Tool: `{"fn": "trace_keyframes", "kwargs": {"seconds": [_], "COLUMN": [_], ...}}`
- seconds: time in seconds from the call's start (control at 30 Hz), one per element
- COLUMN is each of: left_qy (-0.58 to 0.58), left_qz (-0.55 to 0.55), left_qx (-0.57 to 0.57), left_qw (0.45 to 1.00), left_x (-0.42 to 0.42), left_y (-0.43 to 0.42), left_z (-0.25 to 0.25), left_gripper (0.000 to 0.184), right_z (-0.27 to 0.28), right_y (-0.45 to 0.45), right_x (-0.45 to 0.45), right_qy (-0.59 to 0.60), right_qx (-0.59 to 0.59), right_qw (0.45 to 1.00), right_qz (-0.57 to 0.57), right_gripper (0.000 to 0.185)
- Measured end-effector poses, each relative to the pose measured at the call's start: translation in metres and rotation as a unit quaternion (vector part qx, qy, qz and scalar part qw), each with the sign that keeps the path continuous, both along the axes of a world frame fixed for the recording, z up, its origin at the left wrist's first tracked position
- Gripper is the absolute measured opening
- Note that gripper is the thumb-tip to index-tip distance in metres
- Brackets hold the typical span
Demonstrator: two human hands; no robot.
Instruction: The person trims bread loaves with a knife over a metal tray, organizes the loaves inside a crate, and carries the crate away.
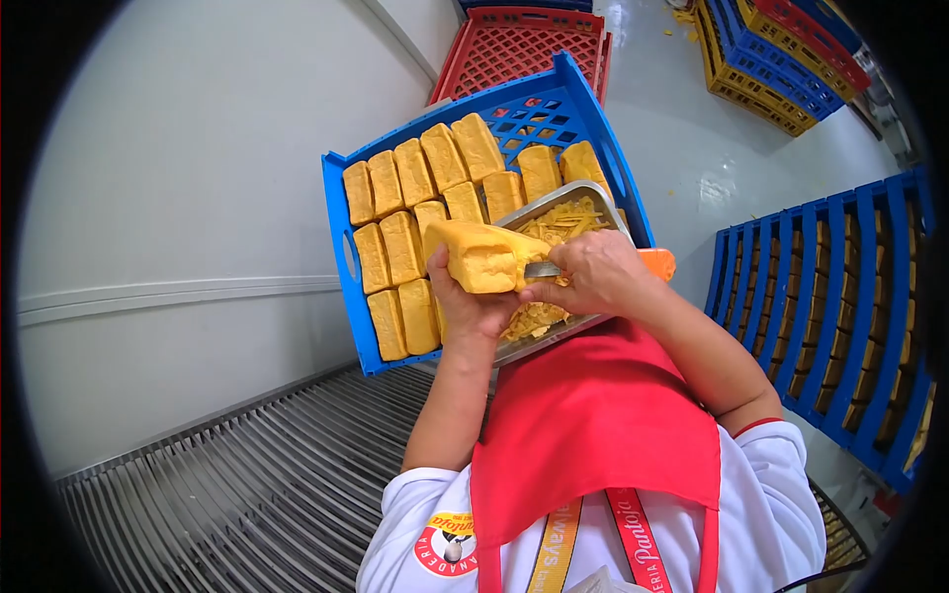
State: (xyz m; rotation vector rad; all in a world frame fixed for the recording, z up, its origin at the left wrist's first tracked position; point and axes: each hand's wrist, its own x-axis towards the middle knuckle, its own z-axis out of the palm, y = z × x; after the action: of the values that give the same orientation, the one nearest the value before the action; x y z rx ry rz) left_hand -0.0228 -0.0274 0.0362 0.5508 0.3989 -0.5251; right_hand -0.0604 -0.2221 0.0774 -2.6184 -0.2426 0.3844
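My left hand is closed around a yellow bread loaf, holding it up with one end toward me. In my right hand is a knife with an orange handle; its metal blade meets the loaf's right side. Beneath both hands sits a metal tray of thin yellow crust trimmings. The tray partly covers a blue plastic crate, where several more yellow loaves stand in rows. My fingers hide part of the blade.
A red crate is behind the blue one. Stacked crates stand at the far right. Blue stacked crates full of loaves are at my right. Grey slatted racking lies at lower left, beside a white wall.
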Motion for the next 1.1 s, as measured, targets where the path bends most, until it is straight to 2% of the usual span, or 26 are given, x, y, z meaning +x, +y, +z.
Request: {"fn": "trace_keyframes", "kwargs": {"seconds": [0.07,0.1,0.17,0.3,0.37,0.5,0.57,0.7,0.77,0.9,0.97,1.0,1.07,1.1], "left_qy": [0.018,0.019,0.052,0.050,0.054,0.050,0.050,0.061,0.059,0.033,0.065,0.064,0.055,0.052], "left_qz": [-0.159,-0.154,-0.216,-0.245,-0.258,-0.259,-0.274,-0.272,-0.282,-0.258,-0.154,-0.153,-0.100,-0.089], "left_qx": [-0.070,-0.073,-0.083,-0.113,-0.142,-0.079,-0.053,-0.040,-0.020,0.043,0.052,0.052,0.055,0.022], "left_qw": [0.985,0.985,0.971,0.962,0.954,0.961,0.959,0.960,0.957,0.965,0.985,0.985,0.992,0.994], "left_x": [0.006,0.008,0.015,0.018,0.018,0.015,0.016,0.013,0.011,0.016,0.020,0.020,0.019,0.019], "left_y": [0.007,0.008,0.010,0.010,0.008,0.001,0.002,-0.002,-0.004,-0.005,-0.005,-0.003,0.001,0.003], "left_z": [0.002,0.001,-0.003,-0.003,-0.006,0.004,-0.008,-0.006,-0.006,-0.001,0.006,0.009,0.015,0.013], "left_gripper": [0.067,0.067,0.067,0.065,0.066,0.054,0.068,0.070,0.071,0.074,0.074,0.074,0.072,0.069], "right_z": [-0.006,-0.005,0.001,0.006,0.000,-0.011,-0.016,-0.014,-0.009,-0.005,-0.004,-0.006,-0.018,-0.024], "right_y": [-0.010,-0.014,-0.022,-0.022,-0.019,-0.014,-0.013,-0.013,-0.015,-0.016,-0.018,-0.018,-0.015,-0.011], "right_x": [0.001,0.002,0.007,0.012,0.013,0.013,0.013,0.011,0.010,0.004,-0.002,-0.005,-0.011,-0.015], "right_qy": [-0.084,-0.082,-0.147,-0.159,-0.173,-0.194,-0.209,-0.225,-0.207,-0.183,-0.206,-0.207,-0.217,-0.221], "right_qx": [0.065,0.063,0.080,0.098,0.146,0.136,0.131,0.113,0.051,0.057,0.074,0.074,0.040,0.040], "right_qw": [0.994,0.994,0.984,0.978,0.967,0.964,0.959,0.954,0.962,0.963,0.964,0.964,0.975,0.974], "right_qz": [0.033,0.038,0.062,0.093,0.115,0.121,0.139,0.160,0.172,0.192,0.150,0.151,-0.006,-0.007], "right_gripper": [0.062,0.062,0.054,0.044,0.037,0.036,0.036,0.039,0.044,0.048,0.047,0.047,0.042,0.042]}}
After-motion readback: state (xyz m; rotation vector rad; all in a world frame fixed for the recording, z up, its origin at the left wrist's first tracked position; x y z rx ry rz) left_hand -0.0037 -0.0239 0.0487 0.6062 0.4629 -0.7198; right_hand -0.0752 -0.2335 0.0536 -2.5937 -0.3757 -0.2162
